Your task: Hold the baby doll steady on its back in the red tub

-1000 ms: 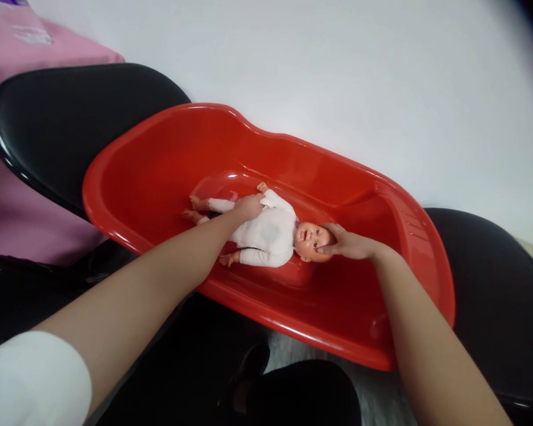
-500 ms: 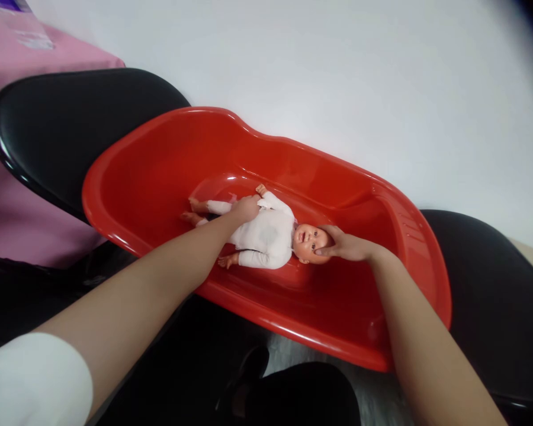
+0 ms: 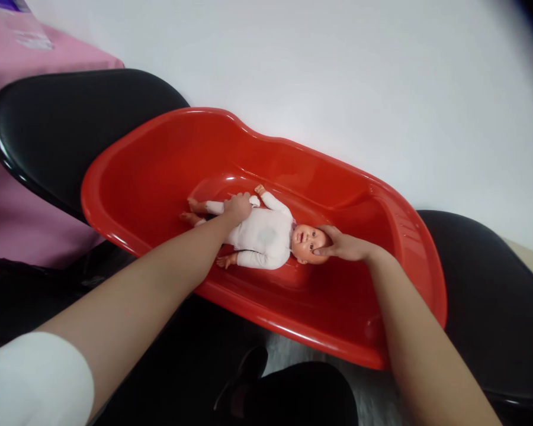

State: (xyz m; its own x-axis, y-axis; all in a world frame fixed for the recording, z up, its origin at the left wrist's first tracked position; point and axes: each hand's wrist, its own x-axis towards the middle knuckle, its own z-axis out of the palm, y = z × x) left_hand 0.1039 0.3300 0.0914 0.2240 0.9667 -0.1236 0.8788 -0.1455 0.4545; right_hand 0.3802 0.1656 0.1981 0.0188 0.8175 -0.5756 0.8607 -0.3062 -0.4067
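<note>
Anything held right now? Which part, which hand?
Both hands are on the doll lying in the red tub. The right hand cups its head; the left hand rests on its hips. Whether either truly grips cannot be told.
</note>
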